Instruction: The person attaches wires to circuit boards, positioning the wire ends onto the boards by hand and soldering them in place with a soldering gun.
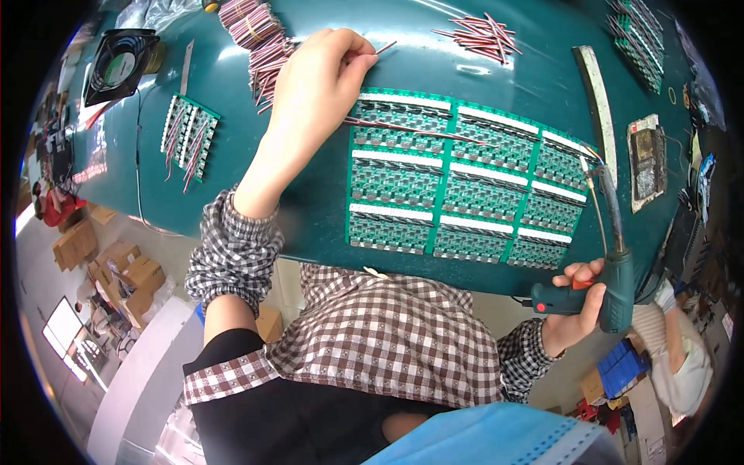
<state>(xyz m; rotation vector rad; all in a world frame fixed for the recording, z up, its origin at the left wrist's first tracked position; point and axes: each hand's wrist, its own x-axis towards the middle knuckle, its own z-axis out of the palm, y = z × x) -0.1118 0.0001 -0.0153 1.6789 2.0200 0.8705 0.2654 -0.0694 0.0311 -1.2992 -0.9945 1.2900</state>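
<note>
My left hand (322,77) is closed in a pinch beyond the top left of the circuit board panel (448,178). A short red wire (387,47) pokes out past its fingertips. My right hand (573,325) wraps round the grip of a dark green soldering gun (618,291), fingers by its red trigger. The gun's long metal tip points away from me, close to the panel's right edge, where thin coloured wires show. Green boards with white strips make up the panel, flat on the table. Red and dark wires (418,132) lie across its upper row.
Bundled wires (256,35) lie beside my left hand, with a loose wire pile (484,37) farther right. A small wired board (188,139) and a black fan (120,67) sit at left. A metal bar (597,108), a worn block (646,163) and stacked boards (637,43) occupy the right.
</note>
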